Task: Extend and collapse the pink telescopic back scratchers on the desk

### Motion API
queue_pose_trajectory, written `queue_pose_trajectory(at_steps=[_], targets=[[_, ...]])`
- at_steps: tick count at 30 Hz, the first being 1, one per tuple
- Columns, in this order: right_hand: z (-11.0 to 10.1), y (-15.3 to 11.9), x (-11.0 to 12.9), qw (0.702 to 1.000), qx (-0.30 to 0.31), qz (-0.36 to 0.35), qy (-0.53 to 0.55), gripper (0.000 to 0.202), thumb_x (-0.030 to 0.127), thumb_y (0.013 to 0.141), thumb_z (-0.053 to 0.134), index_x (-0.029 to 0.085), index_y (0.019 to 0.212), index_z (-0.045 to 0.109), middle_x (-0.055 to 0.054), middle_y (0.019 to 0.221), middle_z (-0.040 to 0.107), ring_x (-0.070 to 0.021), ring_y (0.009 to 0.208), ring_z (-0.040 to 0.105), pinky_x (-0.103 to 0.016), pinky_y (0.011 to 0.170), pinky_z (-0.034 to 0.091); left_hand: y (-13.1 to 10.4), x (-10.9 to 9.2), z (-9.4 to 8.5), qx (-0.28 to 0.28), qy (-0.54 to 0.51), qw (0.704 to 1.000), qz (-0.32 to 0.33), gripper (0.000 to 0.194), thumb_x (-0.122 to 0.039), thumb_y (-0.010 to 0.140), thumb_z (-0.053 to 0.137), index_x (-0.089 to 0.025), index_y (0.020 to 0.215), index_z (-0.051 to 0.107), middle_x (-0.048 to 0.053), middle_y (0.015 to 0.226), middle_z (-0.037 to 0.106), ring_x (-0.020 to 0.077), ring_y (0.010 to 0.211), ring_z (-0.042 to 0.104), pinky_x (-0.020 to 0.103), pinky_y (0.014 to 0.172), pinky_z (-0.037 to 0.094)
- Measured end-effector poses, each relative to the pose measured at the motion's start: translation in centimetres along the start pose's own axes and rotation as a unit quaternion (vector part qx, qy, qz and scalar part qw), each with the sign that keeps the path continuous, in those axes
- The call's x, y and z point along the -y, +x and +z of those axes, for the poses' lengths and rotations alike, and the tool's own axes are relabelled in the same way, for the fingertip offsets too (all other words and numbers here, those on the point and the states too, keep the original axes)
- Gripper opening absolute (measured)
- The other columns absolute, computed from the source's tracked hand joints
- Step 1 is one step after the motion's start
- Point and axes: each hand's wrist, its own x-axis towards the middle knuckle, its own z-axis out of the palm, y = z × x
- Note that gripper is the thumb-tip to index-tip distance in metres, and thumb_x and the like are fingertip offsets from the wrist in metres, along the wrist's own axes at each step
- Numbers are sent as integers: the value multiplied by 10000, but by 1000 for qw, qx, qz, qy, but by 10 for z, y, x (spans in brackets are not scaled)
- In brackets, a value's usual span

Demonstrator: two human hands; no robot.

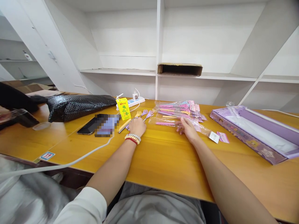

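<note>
My left hand (pixel 137 127), with bracelets at the wrist, rests over several small hand-shaped sticks; its fingers are turned away and hidden. Purple hand-shaped ends (pixel 149 115) and a yellow one (pixel 138 114) stick out beyond it, and a yellow handle (pixel 125 124) shows to its left. My right hand (pixel 185 129) has its fingers apart beside a clear plastic sleeve with a pink stick (pixel 165 123) in it. Just behind lies a pile of wrapped pink, yellow and blue sticks (pixel 177 109). Near the right hand are a small white box (pixel 213 137) and a pink card (pixel 222 137).
A purple open box (pixel 252 137) lies at the right. To the left are a yellow drink carton (pixel 123 109), phones (pixel 90 125), a black wrapped bundle (pixel 79 105), a power strip (pixel 140 101) and a white cable (pixel 84 155). Another person's hand (pixel 4 114) shows far left.
</note>
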Motion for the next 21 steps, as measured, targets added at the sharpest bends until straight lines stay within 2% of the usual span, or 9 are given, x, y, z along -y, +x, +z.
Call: queue_pose_trajectory(at_steps=[6, 10, 13, 16, 21], targets=[[-1, 1, -2, 999, 15, -9, -39, 501, 653, 736, 522, 213, 968, 582, -31, 857, 634, -96, 498, 555, -215, 394, 373, 6, 6, 5, -12, 11, 1000, -4, 282, -275, 818, 476, -124, 963, 666, 186, 1018, 638, 312, 961, 612, 388, 774, 475], [-1, -2, 2, 989, 0, -51, -141, 440, 612, 770, 494, 202, 880, 611, -26, 771, 646, -110, 483, 524, -251, 458, 391, 7, 9, 8, -54, 3, 998, 17, 277, -241, 813, 469, -153, 1000, 653, 156, 1020, 622, 287, 958, 601, 381, 797, 462], [-2, -4, 4, 962, -13, -89, -258, 308, 491, 762, 547, 200, 796, 642, -26, 697, 647, -149, 570, 548, -284, 569, 416, 4, 3, 11, -79, -28, 994, 65, 283, -213, 815, 454, -169, 1032, 632, 134, 1030, 607, 266, 958, 590, 364, 813, 456], [-3, -3, 4, 931, -33, -117, -344, 195, 362, 737, 557, 204, 794, 655, -20, 661, 641, -171, 626, 564, -302, 631, 415, -4, -9, 16, -75, -81, 983, 146, 311, -192, 815, 447, -172, 1086, 598, 115, 1066, 587, 232, 986, 568, 329, 853, 444], [-9, 1, 1, 903, -63, -108, -411, 196, 286, 713, 533, 220, 855, 652, -23, 683, 651, -197, 667, 586, -323, 648, 417, -18, -27, 22, -60, -91, 967, 229, 417, -208, 794, 482, -171, 1206, 529, 109, 1134, 543, 228, 1047, 517, 327, 923, 407]])
